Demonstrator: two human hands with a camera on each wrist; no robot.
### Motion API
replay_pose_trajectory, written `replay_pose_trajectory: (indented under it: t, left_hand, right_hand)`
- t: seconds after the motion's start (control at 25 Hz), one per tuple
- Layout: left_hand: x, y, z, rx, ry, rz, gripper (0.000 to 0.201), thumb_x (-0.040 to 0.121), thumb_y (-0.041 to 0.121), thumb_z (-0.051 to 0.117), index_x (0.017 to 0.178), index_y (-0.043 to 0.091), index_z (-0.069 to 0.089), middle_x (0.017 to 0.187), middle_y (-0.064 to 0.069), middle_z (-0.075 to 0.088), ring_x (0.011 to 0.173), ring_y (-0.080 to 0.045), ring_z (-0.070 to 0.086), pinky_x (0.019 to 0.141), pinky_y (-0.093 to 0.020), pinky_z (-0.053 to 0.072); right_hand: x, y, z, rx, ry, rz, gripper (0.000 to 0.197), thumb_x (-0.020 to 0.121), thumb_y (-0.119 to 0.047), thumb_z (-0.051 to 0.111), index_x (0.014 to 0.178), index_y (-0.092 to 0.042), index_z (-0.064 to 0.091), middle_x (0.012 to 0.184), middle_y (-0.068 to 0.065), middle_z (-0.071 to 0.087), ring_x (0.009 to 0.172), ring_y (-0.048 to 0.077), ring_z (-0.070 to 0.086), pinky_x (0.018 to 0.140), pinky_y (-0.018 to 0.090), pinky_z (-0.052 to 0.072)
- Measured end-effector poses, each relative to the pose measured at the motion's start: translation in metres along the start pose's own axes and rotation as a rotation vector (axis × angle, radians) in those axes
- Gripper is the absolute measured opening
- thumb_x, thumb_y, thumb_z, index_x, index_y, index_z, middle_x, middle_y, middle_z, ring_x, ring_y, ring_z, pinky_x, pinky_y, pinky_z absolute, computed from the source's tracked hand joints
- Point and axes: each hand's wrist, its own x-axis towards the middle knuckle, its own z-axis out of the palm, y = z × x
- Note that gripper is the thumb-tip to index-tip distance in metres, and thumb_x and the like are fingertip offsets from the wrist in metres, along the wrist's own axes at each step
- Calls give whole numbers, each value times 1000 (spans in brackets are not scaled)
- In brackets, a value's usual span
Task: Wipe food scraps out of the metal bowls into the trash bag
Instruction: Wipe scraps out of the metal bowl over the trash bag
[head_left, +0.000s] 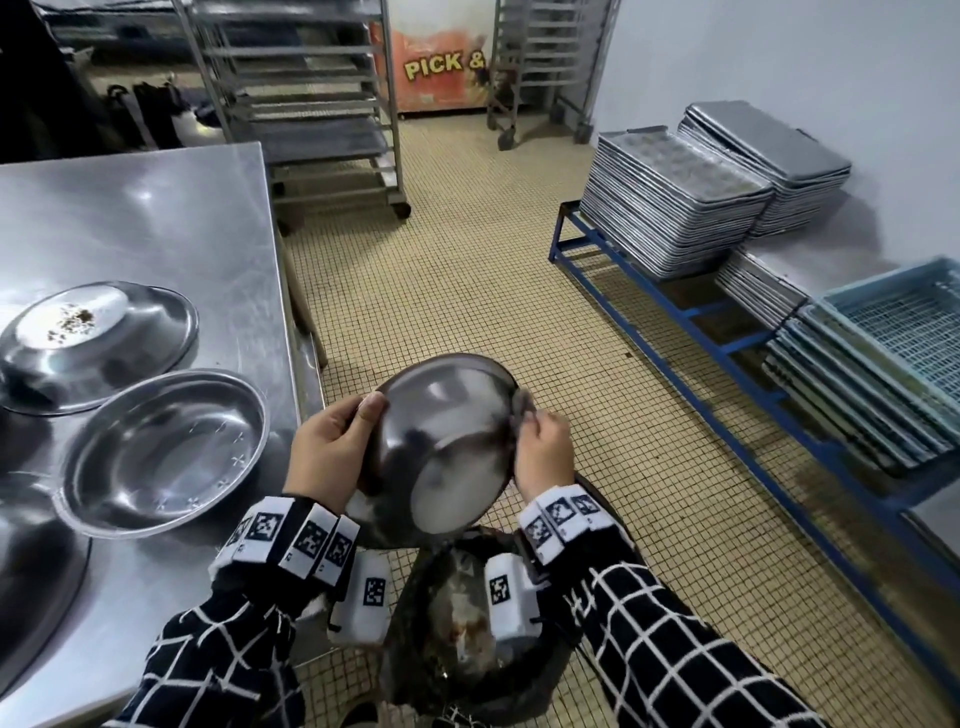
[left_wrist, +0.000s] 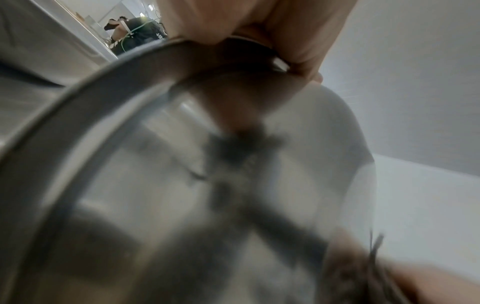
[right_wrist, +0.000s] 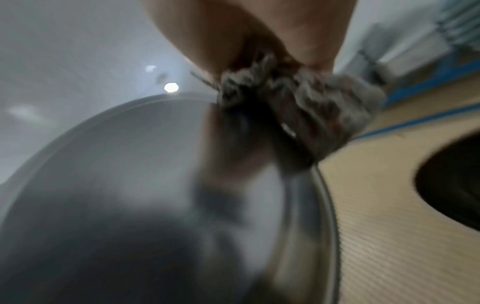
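Metal bowl (head_left: 441, 441), tilted, held in the air directly above the black trash bag (head_left: 467, 670) on the tiled floor. Left hand (head_left: 332, 452) curled round the bowl's left rim, thumb inside. Right hand (head_left: 543, 452) bunching a grey rag (right_wrist: 306, 107) against the right rim (view blurred). 2 more bowls on the steel table (head_left: 156, 218): empty one (head_left: 161, 452), scrap-flecked one (head_left: 93, 343).

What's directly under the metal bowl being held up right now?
Under the tilted round metal bowl sits the open black trash bag, with pale crumpled waste visible inside. The bowl, wrists and wrist cameras cover much of the opening, so the rest of its contents cannot be seen.
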Motion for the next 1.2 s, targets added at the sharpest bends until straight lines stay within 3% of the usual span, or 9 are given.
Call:
replay_pose_trajectory:
  t: [0.08,0.2,0.36,0.48,0.56,0.76,0.92,1.04,1.2]
  left_hand:
    - [-1,-5,-6,-13,35,-14,13,93,25,56,88,24,68,64,13,63,60,4,53,58,-6,43]
    - [-1,-9,-11,-7,36,-22,16,94,29,55,84,28,67,57,19,61,57,1,50,55,-9,41]
    - [-2,5,-4,41,17,101,18,94,28,54,79,31,65,57,18,61,55,7,52,55,-7,40]
    - [-1,5,-4,-79,61,78,22,95,26,53,81,17,66,51,17,55,50,4,46,52,-10,37]
    - [0,-1,-10,-209,65,-17,31,94,31,52,80,6,66,59,2,57,57,-11,51,56,-24,43]
    - [5,-13,-19,-324,17,-88,28,82,44,55,74,21,70,72,-4,64,68,-17,59,65,-28,51]
    - [12,-30,-24,-250,-132,5,14,93,19,54,93,26,67,89,4,68,91,-19,60,70,-14,51]
    - [8,-22,-20,-144,-298,61,22,86,38,56,107,40,62,117,-3,61,107,-18,59,74,-21,55]
    - [4,0,-4,135,-383,136,14,87,38,58,99,35,64,98,7,69,92,-8,64,77,-24,52]
  right_hand:
    - [-9,8,-4,5,-20,65,32,100,-19,39,103,5,61,114,14,51,100,23,51,83,23,37]
    - [-34,-21,3,18,39,-261,36,100,-26,38,120,-4,58,133,6,42,120,17,42,97,22,36]
    - [-52,-61,32,-308,125,-610,60,96,-51,14,144,-23,38,151,3,31,137,23,26,113,39,19]
    - [-29,-53,32,-160,170,-355,62,96,-51,14,144,-19,38,152,3,33,138,24,29,113,42,25]
    - [-10,-33,22,52,203,-114,52,101,-41,25,136,-11,49,145,7,42,133,27,36,110,45,32]
    - [-13,0,0,412,146,164,33,101,-34,35,120,-18,57,110,-3,59,101,17,54,85,29,42]
    - [-8,-7,-26,242,87,-54,27,101,-35,37,110,-20,57,90,-13,59,81,3,56,62,13,38]
    - [1,-14,-41,-22,-13,-358,28,100,-33,39,106,-14,59,90,-8,61,82,5,57,67,14,42]
    - [1,-24,-34,-249,-100,-675,28,98,-29,42,101,-7,60,89,-7,56,82,6,50,77,21,46]
